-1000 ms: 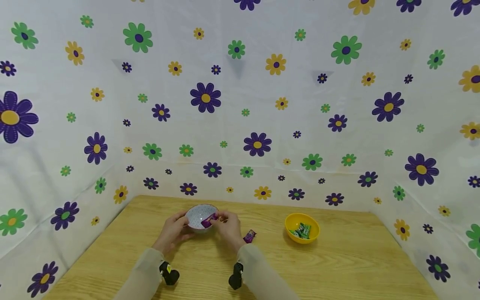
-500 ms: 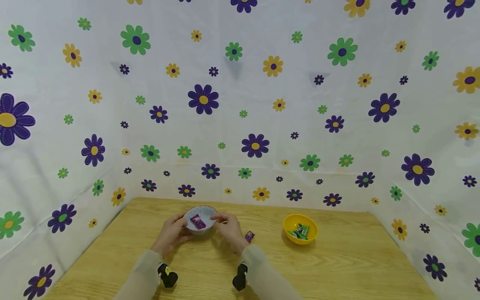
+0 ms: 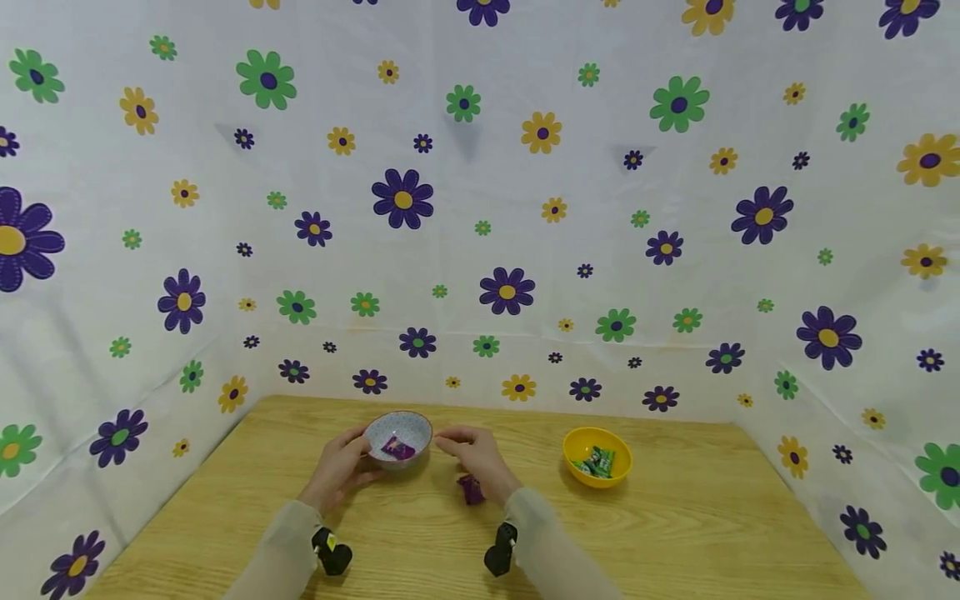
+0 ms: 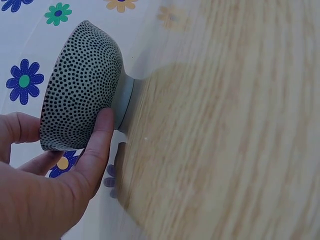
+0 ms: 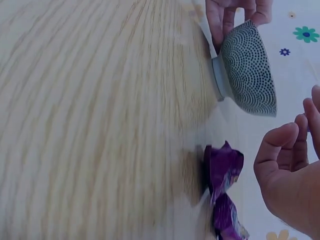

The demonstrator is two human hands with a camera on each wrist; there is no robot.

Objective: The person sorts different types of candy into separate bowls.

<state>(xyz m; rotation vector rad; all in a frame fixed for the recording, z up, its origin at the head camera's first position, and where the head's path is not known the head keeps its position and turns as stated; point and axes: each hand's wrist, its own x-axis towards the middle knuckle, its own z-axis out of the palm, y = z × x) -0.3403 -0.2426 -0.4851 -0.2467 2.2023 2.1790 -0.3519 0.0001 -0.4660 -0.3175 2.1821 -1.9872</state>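
My left hand (image 3: 337, 468) holds a small patterned bowl (image 4: 82, 90) by its left side, thumb at the rim and fingers against the outside near the foot. Inside the bowl lies a purple candy wrapper packet (image 3: 398, 448). My right hand (image 3: 480, 458) hovers just right of the rim, fingers loosely bent and nothing between them. Under it on the table are purple candy packets; the right wrist view shows one (image 5: 222, 167) nearer the bowl and another (image 5: 227, 217) behind it. In the head view the hand partly covers them.
A yellow bowl (image 3: 576, 477) with several green-wrapped candies (image 3: 600, 461) stands to the right on the wooden table (image 3: 697, 517). A flower-print cloth (image 3: 465, 250) hangs behind the table and at both sides.
The purple candy packet has left my right fingers and now lies in the patterned bowl. My right hand has drawn back to the right, away from the rim. The left hand keeps its hold.
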